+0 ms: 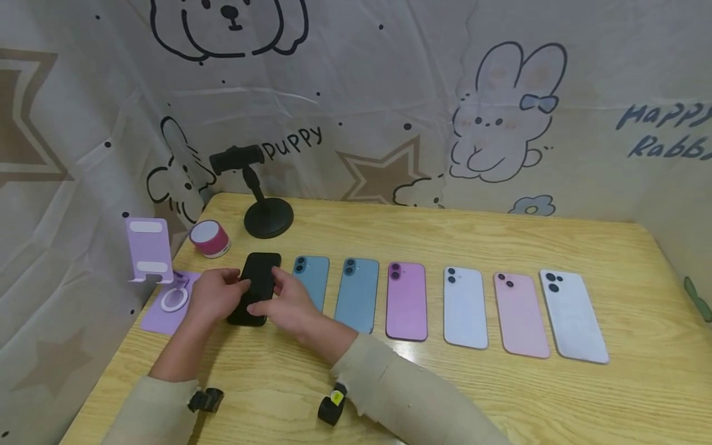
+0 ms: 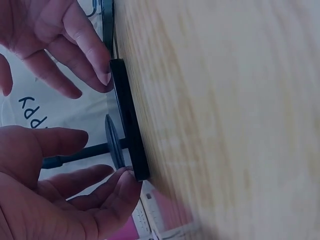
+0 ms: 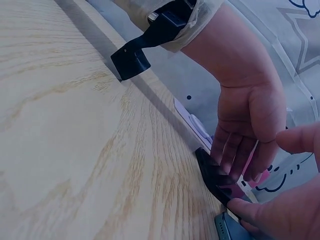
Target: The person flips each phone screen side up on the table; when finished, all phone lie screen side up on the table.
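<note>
A black phone (image 1: 253, 303) is between my two hands at the left of the table, long side pointing away. My left hand (image 1: 214, 295) grips its left edge, fingertips at the side. My right hand (image 1: 292, 306) holds the right edge, with the thumb over the near part. In the left wrist view the dark side of the phone (image 2: 130, 125) shows close to the wood, fingers of both hands at its two edges. Whether it is lifted I cannot tell. Right of it lies a blue phone (image 1: 316, 278), partly behind my right hand.
Rightward in a row lie another blue phone (image 1: 358, 296), a purple one (image 1: 407, 303), a white one (image 1: 465, 309), a pink one (image 1: 523, 318) and a larger white one (image 1: 575, 318). A lilac stand (image 1: 150, 250), pink round speaker (image 1: 210, 240) and black stand (image 1: 269, 217) are at left.
</note>
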`<state>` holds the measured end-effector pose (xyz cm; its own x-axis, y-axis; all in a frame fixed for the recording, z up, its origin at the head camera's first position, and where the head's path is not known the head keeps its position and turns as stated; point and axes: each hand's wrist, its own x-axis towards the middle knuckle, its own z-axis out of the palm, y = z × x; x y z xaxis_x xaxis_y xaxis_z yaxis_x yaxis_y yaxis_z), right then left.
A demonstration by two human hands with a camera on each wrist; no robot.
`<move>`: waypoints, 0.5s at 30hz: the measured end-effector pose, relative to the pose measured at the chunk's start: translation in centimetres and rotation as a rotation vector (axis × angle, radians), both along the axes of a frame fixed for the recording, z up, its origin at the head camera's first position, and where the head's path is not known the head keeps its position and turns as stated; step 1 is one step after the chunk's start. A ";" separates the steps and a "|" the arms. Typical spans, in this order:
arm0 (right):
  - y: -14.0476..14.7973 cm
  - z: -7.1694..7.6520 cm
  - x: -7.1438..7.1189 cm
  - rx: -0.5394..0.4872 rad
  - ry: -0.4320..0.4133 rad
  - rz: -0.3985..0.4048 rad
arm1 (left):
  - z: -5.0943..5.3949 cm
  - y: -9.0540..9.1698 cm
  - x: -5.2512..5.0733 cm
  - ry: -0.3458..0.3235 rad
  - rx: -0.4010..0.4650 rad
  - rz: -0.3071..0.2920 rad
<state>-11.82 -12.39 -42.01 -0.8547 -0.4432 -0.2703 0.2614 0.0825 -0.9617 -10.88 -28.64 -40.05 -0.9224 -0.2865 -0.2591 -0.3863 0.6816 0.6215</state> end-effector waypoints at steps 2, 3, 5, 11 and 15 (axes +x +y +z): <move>0.1 0.1 0.0 0.011 -0.003 -0.003 | 0.0 0.2 0.1 0.014 -0.013 -0.011; 0.1 0.2 0.0 0.017 -0.005 -0.005 | 0.0 0.3 0.2 0.027 -0.027 -0.023; 0.4 0.3 0.0 0.031 -0.003 -0.001 | 0.0 0.6 0.3 0.055 -0.050 -0.042; 2.4 0.6 0.0 0.027 0.049 0.033 | 0.3 2.0 1.0 0.165 -0.082 -0.067; 4.1 0.7 0.2 -0.001 0.060 0.029 | 0.6 3.1 1.5 0.209 -0.028 -0.076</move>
<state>-11.67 -8.28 -41.31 -0.8561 -0.4682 -0.2189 0.2010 0.0886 -0.9756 -9.42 -25.51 -39.41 -0.9743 -0.2188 -0.0530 -0.1981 0.7218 0.6631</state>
